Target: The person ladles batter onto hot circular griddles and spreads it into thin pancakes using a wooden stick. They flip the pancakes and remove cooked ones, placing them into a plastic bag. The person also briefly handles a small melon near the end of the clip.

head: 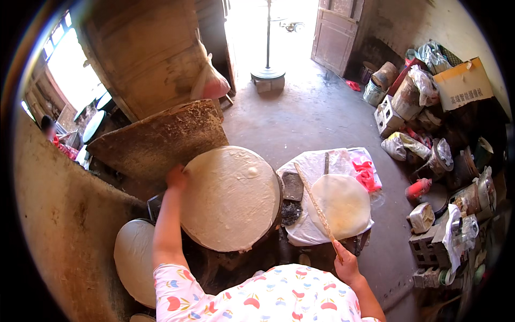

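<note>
A large pale round flatbread [231, 197] covers a round griddle [278, 209] in front of me. My left hand [176, 177] is at its upper left rim, blurred, so I cannot tell whether the fingers pinch the edge. My right hand [347, 263] grips the near end of a long, thin wooden stick [314, 197]. The stick slants up and left across a white cloth [299, 237]. Just right of the stick, a smaller round flatbread [342, 205] lies on that cloth.
A brown board [161, 141] rises behind the griddle. Another pale round [134, 257] lies at lower left. A dark block [292, 186], dark scrubber [290, 212] and pink cloth [365, 175] lie around the white cloth. Hollow blocks [428, 245] and clutter line the right wall. A person [52, 131] appears far left.
</note>
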Available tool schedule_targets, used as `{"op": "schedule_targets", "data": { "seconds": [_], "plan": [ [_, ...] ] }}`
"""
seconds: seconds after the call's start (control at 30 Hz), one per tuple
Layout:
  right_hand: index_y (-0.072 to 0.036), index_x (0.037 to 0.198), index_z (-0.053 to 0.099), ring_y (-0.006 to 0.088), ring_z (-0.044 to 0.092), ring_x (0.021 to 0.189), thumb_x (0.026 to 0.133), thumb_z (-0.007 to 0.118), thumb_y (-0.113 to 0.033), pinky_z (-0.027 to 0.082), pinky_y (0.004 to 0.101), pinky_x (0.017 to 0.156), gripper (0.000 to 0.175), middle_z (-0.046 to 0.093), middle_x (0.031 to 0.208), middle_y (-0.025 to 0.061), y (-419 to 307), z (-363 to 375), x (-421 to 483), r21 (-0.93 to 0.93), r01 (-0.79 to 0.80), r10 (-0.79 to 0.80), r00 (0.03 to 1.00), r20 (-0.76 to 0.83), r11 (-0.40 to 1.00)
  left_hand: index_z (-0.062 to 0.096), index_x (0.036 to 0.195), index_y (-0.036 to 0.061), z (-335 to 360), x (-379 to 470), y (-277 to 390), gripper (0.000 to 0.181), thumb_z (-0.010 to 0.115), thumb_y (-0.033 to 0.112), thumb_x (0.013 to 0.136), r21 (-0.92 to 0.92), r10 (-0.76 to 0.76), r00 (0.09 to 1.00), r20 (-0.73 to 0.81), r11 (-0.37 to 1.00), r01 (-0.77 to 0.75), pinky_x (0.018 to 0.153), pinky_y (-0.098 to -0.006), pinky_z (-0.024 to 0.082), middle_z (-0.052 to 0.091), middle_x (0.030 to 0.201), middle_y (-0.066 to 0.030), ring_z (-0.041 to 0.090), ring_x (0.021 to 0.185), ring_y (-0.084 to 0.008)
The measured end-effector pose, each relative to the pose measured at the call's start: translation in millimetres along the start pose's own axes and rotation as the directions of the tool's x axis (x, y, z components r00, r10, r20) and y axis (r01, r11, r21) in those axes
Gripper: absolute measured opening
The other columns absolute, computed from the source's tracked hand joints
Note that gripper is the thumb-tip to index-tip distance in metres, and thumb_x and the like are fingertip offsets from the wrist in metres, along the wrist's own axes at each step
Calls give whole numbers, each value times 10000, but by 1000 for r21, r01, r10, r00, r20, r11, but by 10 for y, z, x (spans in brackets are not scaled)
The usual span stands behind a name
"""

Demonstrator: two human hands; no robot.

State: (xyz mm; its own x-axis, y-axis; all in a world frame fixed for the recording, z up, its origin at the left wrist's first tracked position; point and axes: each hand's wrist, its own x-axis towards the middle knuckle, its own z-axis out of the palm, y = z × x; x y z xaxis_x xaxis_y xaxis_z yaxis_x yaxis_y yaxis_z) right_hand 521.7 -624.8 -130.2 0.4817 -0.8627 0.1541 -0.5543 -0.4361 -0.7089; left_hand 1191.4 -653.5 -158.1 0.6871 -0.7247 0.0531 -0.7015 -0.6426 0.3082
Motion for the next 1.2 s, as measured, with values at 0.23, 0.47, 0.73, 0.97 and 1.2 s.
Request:
{"op": "schedule_targets", "data": {
  "seconds": [0.23, 0.47, 0.73, 0.97, 1.2],
  "plan": [
    [-130, 1357, 512, 376, 652, 817, 774, 538, 103, 529, 379, 716, 629, 650, 949, 220, -9, 54, 160, 64, 108, -104, 992, -69, 992, 661, 785, 4, -650, -206, 347, 151, 712, 145, 770, -229, 292, 950, -109, 923, -310, 677, -423, 479, 628, 788, -173, 620, 751, -347],
    [-93, 1328, 541, 360, 664, 880, 780, 535, 111, 529, 358, 752, 584, 657, 1009, 220, 268, 94, 278, 153, 159, -154, 987, -40, 975, 597, 744, -29, -1825, -1035, 1282, 104, 664, 28, 799, -317, 453, 877, -159, 818, -480, 590, -336, 450, 589, 715, -130, 594, 658, -240],
    [-91, 1367, 508, 226, 663, 1034, 820, 533, 104, 497, 273, 849, 581, 644, 1194, 185, 687, -14, 136, 309, -42, 34, 999, 32, 950, 579, 702, 23, -2642, -1434, 2011, 184, 591, 30, 886, -549, 327, 944, -46, 781, -297, 489, -219, 458, 614, 624, -13, 638, 563, -93],
    [-104, 1379, 500, 230, 686, 934, 814, 537, 76, 509, 272, 781, 594, 644, 1185, 189, 1134, -236, -144, 245, -80, 100, 993, -67, 966, 574, 729, 21, -2557, -1317, 2938, 186, 588, 81, 904, -270, 488, 857, -162, 814, -515, 491, -227, 457, 625, 660, -33, 596, 532, -85],
    [-154, 1381, 500, 346, 663, 1000, 814, 528, 55, 528, 352, 824, 605, 637, 1196, 186, 1457, -637, -697, 245, -339, 385, 907, -172, 908, 530, 777, 11, -1506, -1825, 4435, 65, 579, -24, 801, 53, 801, 476, -365, 528, -848, 605, -368, 476, 596, 823, -139, 592, 666, -293]
  ]
}}
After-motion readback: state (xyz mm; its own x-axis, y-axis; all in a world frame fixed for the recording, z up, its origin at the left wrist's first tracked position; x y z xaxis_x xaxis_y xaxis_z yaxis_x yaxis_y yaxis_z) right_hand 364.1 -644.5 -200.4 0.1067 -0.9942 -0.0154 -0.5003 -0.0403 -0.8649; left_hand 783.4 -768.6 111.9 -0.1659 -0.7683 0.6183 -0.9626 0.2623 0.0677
